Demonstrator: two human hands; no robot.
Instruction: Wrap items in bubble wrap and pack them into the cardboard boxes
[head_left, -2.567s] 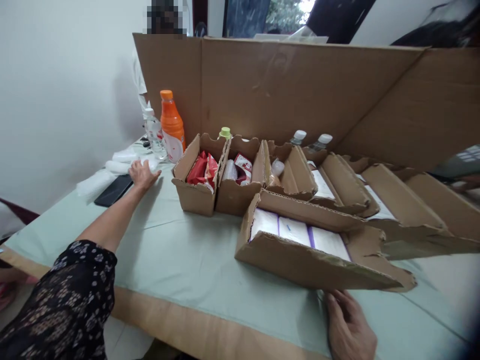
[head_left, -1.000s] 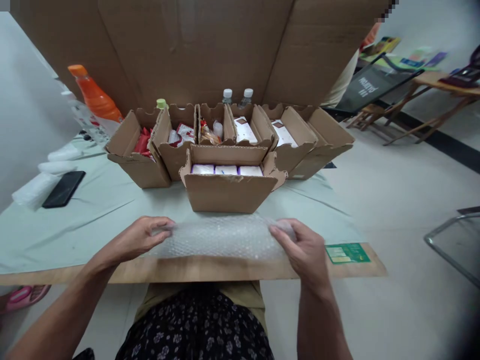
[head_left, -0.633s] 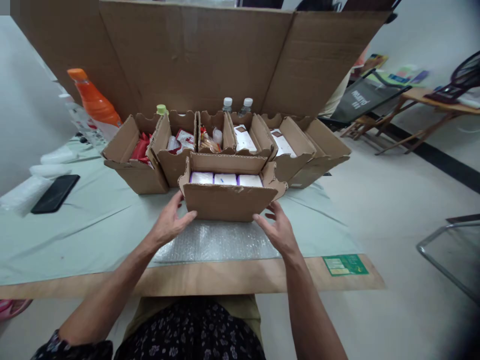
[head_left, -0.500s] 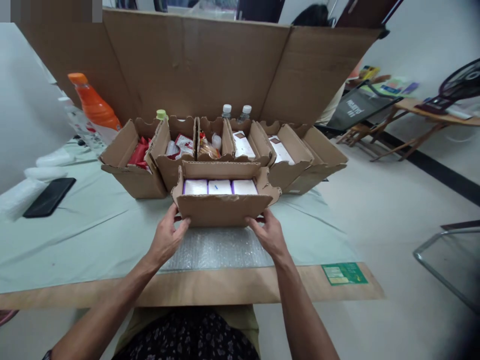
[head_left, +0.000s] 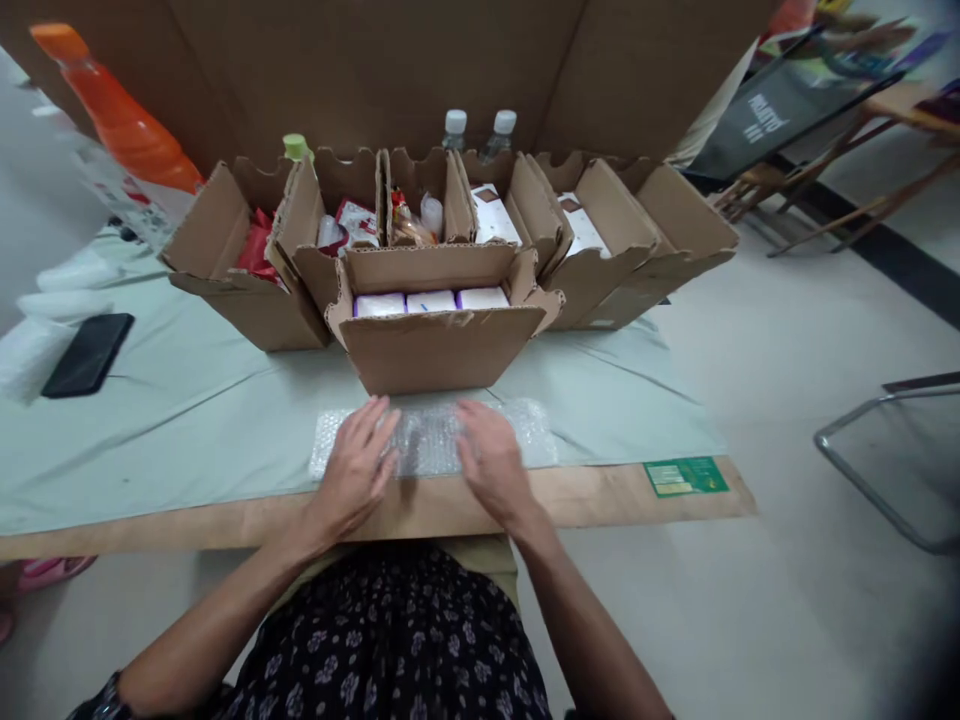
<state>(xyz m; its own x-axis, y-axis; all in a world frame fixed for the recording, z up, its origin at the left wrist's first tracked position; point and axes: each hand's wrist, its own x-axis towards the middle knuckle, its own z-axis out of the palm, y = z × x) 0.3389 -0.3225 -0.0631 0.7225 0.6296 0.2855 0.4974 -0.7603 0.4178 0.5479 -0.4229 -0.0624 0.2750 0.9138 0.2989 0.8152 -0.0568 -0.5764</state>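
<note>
A sheet of bubble wrap lies flat along the table's front edge. Over its left part is my left hand, fingers stretched forward and holding nothing. My right hand is above its right part, empty, with the fingers loosely extended and a little blurred. Whether either palm touches the wrap, I cannot tell. Just beyond my fingertips stands an open cardboard box with white, purple-edged packs in a row inside.
Behind it, several open cardboard bins hold a red packet, snack packets and white boxes. A tall cardboard panel rises at the back. An orange bottle and a black phone are at left.
Both hands have let go of the small cardboard box and drawn back over the bubble wrap. The camera has tilted downward.
</note>
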